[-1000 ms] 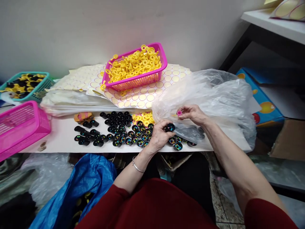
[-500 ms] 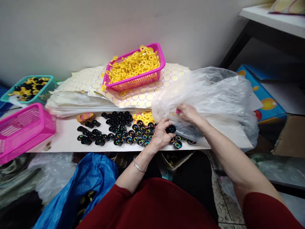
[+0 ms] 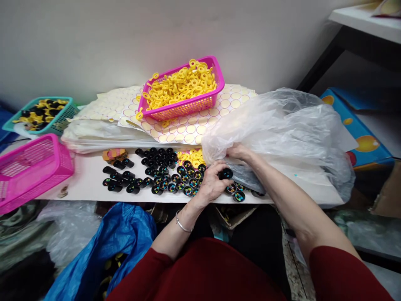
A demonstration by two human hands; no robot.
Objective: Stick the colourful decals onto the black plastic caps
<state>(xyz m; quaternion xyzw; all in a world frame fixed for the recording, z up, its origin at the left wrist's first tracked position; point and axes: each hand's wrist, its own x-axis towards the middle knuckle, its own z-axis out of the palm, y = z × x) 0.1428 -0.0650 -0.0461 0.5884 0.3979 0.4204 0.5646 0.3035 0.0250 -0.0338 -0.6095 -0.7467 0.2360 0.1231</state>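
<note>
My left hand point(image 3: 214, 182) is closed around a small black cup point(image 3: 227, 173), whose open top faces me with a few coloured bits inside. Just behind it, my right hand point(image 3: 238, 151) has its fingers bent together at the edge of a clear plastic bag point(image 3: 282, 125); what they pinch, if anything, is hidden. Around my left hand stand many black cups point(image 3: 172, 187) with multicoloured bits in them. Farther left, more black cups point(image 3: 115, 188) stand or lie on their sides. Behind the cups lies a pile of yellow ring-shaped pieces point(image 3: 194, 157).
A pink basket point(image 3: 184, 109) of yellow pieces sits on sheets of round stickers point(image 3: 232, 100). At left are another pink basket point(image 3: 62, 161) and a teal basket point(image 3: 59, 123) holding black-and-yellow pieces. A blue sack point(image 3: 128, 230) hangs below the white table's edge point(image 3: 84, 194).
My right hand has shifted left and closer to the bag's edge; the small pink thing seen at its fingertips before is out of sight. My left hand still holds the cup. The view has moved slightly.
</note>
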